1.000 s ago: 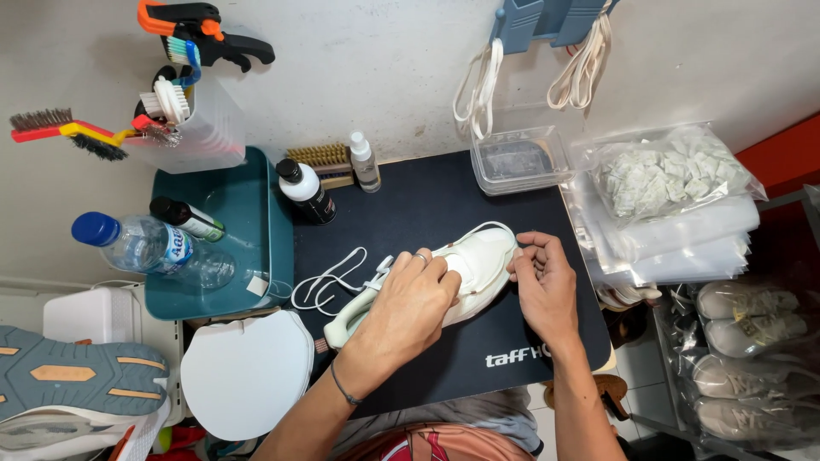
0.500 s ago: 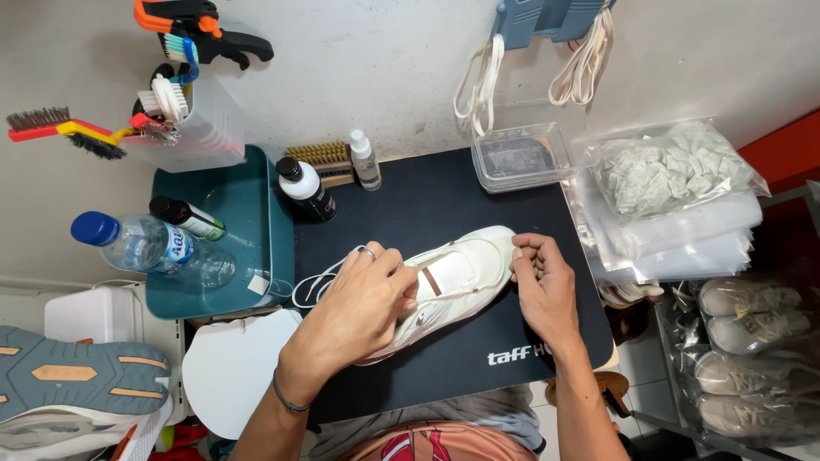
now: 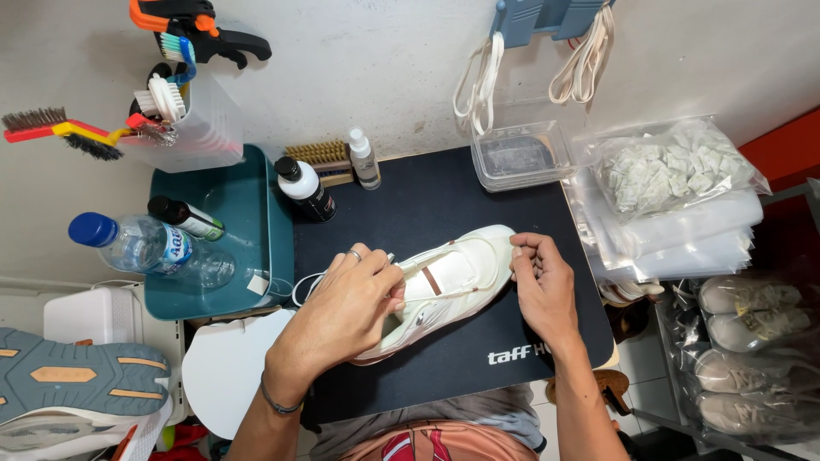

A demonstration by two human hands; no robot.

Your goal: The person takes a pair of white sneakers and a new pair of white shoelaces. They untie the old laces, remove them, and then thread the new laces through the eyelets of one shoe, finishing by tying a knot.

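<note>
The cream leather sneaker (image 3: 444,286) lies on the black rubber mat (image 3: 444,196) between my hands, long axis diagonal, heel toward my right hand (image 3: 542,286), whose fingers pinch it; my left hand (image 3: 346,312) clasps its laced front.

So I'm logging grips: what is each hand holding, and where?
Left hand holds the white shoe at its lace area; right hand grips its heel end.
</note>
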